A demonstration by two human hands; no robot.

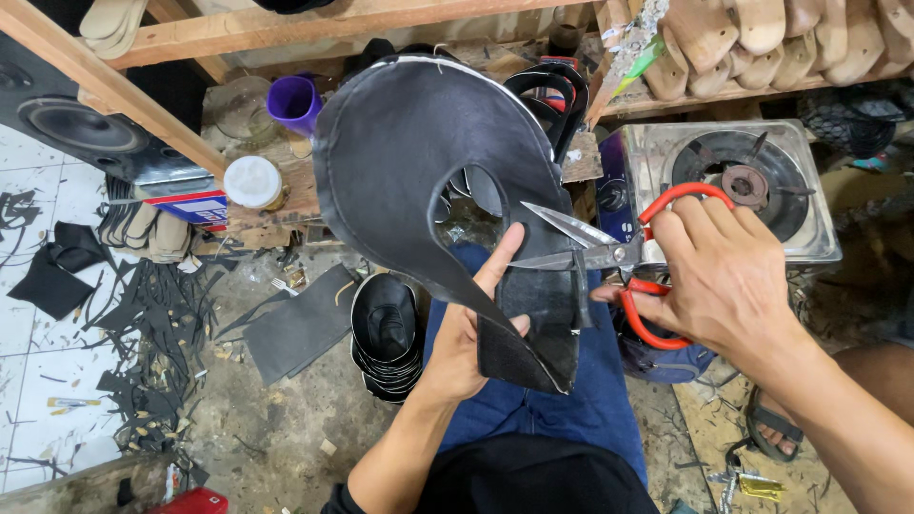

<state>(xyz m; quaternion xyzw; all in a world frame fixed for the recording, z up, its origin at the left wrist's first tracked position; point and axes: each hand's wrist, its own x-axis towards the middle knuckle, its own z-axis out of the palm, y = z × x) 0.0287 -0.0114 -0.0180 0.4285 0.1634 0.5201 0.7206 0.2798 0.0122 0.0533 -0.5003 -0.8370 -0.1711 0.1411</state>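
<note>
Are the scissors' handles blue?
No, the scissors in the right hand have red handles, with blades open beside the black leather piece.

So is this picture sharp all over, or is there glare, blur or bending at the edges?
Head view: even, soft daylight, no hard shadows. The black leather piece and red-handled scissors are sharp; a dull sheen lies on the leather and glare on the steel gas stove. The wide lens bows the wooden beam near the left edge.

Bare forearms, blue trousers (571, 400), black top (533, 485), sandal (776, 428).
</note>
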